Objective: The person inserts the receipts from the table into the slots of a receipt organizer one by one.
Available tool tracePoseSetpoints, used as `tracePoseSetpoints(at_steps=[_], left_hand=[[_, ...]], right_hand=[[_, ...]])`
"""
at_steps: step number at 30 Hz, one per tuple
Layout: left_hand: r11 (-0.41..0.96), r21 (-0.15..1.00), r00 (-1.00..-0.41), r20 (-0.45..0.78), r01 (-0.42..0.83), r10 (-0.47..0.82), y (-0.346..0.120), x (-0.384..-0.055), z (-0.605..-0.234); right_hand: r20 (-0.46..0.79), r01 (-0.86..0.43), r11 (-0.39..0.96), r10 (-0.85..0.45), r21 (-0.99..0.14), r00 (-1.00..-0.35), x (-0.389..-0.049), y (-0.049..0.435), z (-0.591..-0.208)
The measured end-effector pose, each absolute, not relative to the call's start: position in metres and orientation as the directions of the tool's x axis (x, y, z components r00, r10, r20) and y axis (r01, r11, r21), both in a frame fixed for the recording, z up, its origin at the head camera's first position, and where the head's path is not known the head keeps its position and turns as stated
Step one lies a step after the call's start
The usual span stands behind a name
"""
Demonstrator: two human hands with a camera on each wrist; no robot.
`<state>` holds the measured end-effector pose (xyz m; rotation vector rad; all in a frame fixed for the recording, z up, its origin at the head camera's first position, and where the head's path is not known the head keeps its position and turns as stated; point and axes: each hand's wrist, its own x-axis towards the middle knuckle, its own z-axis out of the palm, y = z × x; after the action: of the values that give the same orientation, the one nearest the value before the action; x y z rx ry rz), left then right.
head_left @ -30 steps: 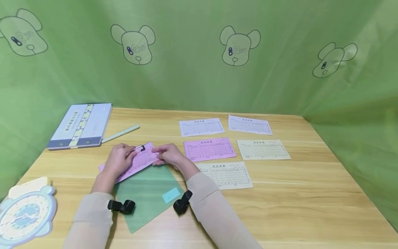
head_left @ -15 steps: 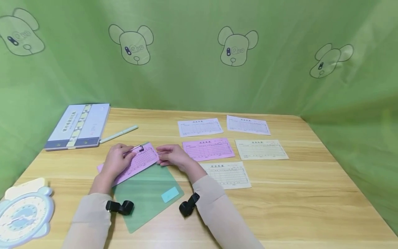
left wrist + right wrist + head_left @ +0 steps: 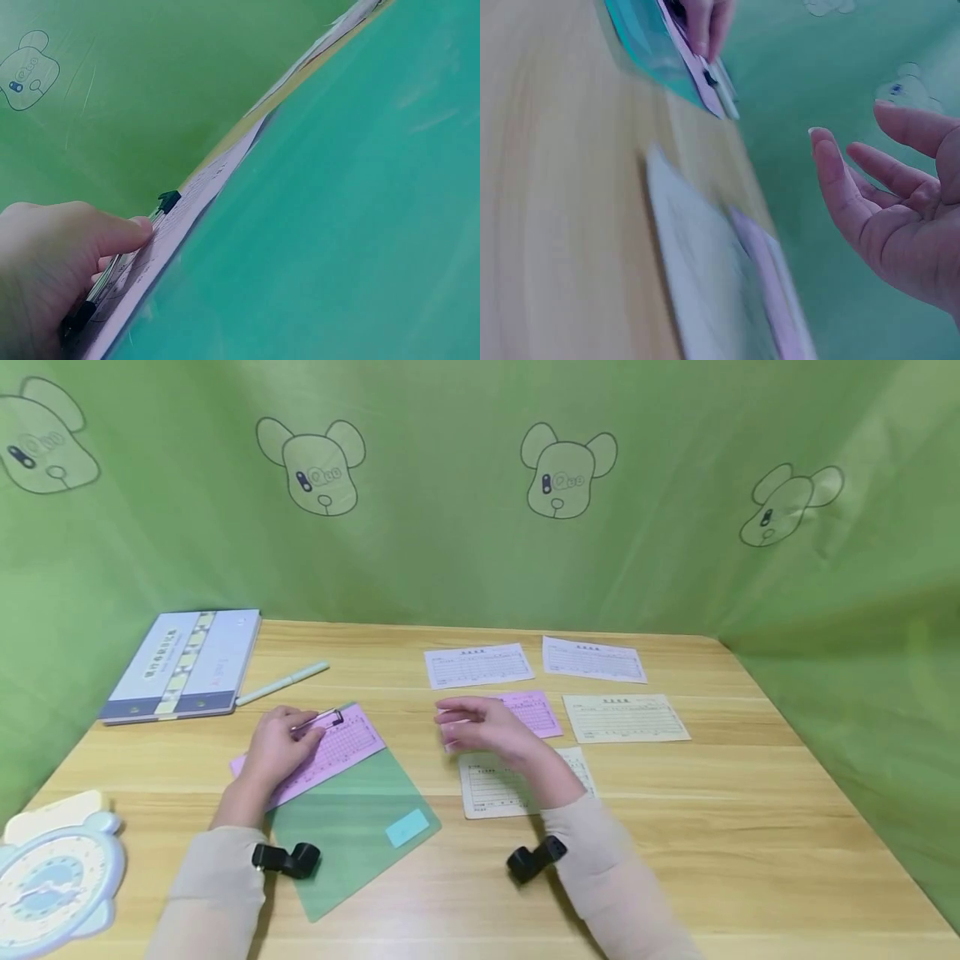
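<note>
My left hand [image 3: 273,747] pinches the metal clip [image 3: 334,717] at the top of a green translucent clipboard [image 3: 345,839]. Beneath the clip lies a pink printed slip [image 3: 337,750], across the board's upper part. In the left wrist view the thumb presses on the clip's wire, near its black end [image 3: 169,200]. My right hand [image 3: 489,732] is raised over the loose slips, fingers relaxed and spread, holding nothing. It partly covers another pink slip [image 3: 536,714], and the forearm crosses a cream slip [image 3: 491,785]. The right wrist view shows the right hand [image 3: 900,202] off the table.
Two white slips [image 3: 480,667] lie at the back, and a second cream slip [image 3: 626,718] lies to the right. A notebook [image 3: 217,656] and a pale green pen [image 3: 285,683] are at back left. A blue toy clock [image 3: 56,885] sits at front left.
My right hand has let go of the clipped pink slip's right end and moved right, over the loose slips. The left hand stays at the clip.
</note>
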<state>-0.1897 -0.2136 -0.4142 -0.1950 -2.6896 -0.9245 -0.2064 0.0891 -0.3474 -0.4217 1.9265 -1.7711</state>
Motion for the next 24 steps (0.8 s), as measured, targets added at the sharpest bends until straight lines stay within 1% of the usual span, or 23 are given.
tracePoseSetpoints(at_steps=[4,8,13,19,24], left_hand=[[0.782,0.581,-0.948,0.317,0.225,0.037,-0.213,-0.189,-0.414],[0.775,0.589,-0.945,0.326,0.229,0.031,-0.213,-0.188,-0.414],[0.765,0.603,-0.943,0.332,0.227,0.018,-0.214,-0.187,-0.416],[0.762,0.608,-0.945,0.326,0.223,0.016,-0.214,-0.187,-0.416],[0.757,0.615,-0.948,0.319,0.22,0.017,-0.213,-0.188,-0.414]], right_hand=[[-0.083,0.002,0.153,-0.528,-0.988,-0.845,-0.202,0.122,-0.341],[-0.062,-0.055,0.212,-0.508,-0.976,-0.859,-0.197,0.154,-0.337],[-0.074,-0.061,0.265,-0.471,-0.962,-0.879,-0.193,0.19,-0.341],[-0.04,-0.121,0.332,-0.441,-0.935,-0.897,-0.19,0.227,-0.351],[-0.072,-0.083,0.36,-0.397,-0.929,-0.915,-0.19,0.251,-0.363]])
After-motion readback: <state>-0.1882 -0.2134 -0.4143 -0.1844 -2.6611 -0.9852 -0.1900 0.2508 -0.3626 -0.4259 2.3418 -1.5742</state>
